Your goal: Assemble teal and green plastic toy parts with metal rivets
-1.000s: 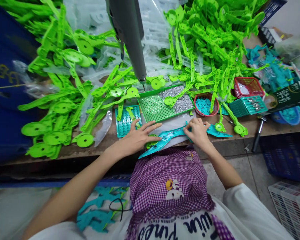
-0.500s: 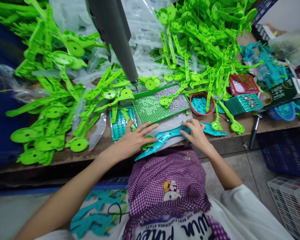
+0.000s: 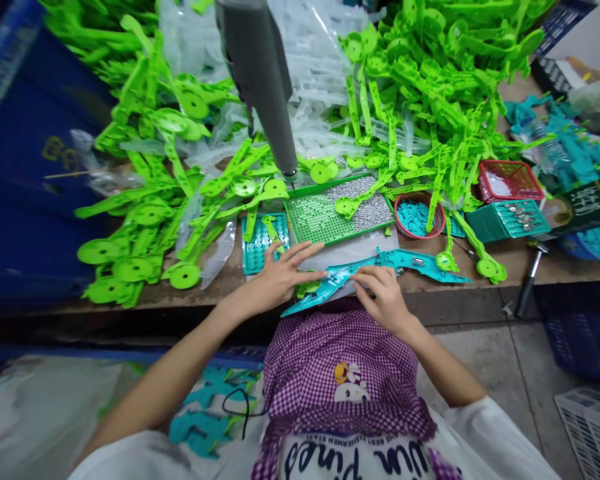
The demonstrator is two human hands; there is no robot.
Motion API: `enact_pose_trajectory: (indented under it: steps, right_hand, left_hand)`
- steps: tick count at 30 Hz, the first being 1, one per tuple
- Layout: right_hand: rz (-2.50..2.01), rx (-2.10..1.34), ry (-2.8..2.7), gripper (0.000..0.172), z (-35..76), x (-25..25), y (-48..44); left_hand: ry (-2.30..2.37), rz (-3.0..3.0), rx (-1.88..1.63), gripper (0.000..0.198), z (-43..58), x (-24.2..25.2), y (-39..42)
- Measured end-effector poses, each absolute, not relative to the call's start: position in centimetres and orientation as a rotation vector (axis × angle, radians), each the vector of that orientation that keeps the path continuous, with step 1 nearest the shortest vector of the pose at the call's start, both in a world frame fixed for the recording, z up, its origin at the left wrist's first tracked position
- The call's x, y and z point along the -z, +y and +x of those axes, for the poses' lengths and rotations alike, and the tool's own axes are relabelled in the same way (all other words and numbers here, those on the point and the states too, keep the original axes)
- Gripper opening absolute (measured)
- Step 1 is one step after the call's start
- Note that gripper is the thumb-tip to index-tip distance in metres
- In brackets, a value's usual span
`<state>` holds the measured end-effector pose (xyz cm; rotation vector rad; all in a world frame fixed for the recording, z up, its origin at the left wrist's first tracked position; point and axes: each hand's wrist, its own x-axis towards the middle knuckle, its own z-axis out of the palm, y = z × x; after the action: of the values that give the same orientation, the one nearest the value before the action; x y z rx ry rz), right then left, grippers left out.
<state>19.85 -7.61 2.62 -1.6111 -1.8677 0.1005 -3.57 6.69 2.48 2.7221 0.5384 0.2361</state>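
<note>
A long teal plastic part (image 3: 341,275) lies at the bench's front edge on a clear sheet. My left hand (image 3: 279,277) rests flat on its left end, fingers spread, over a small green piece (image 3: 307,289). My right hand (image 3: 384,298) presses on the part's middle with bent fingers. Just behind stands a green tray (image 3: 325,217) holding many small silver screws. A grey powered screwdriver (image 3: 263,80) hangs above the tray's left corner.
Heaps of bright green plastic parts (image 3: 420,87) cover the bench. A teal perforated tray (image 3: 260,241), a round red basket (image 3: 419,215) of teal bits, a red basket (image 3: 510,179), a teal basket (image 3: 505,220) and a hammer (image 3: 529,280) stand to the right. Blue crates (image 3: 580,333) stand on the floor.
My right hand slid left along the teal part, from its right end toward the middle. My left hand stayed pressed on the left end. The view shifted slightly.
</note>
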Motion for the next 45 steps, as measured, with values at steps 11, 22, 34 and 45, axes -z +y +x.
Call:
enact_pose_trajectory:
  steps: [11,22,34,45]
  right_hand:
    - [-1.516,-0.252,-2.075,0.023,14.0,-1.8,-4.9]
    - [-1.683,-0.568,-1.887,0.021,11.8,-7.2,2.3]
    - [-1.574,-0.364,-2.131,0.021,12.7,-2.3,0.7]
    - [-1.549,-0.246,-2.368,0.031,13.2,-1.4,-0.5]
  left_hand:
    - [1.604,1.803,-1.229,0.021,-7.5,0.5,1.4]
    - [1.435,1.938,-1.189,0.022,-3.9,2.3,3.0]
    - [1.402,1.912,-1.170,0.020,-4.1,3.0,2.7]
    - [1.293,2.094,-1.073,0.024,-4.4,3.0,2.5]
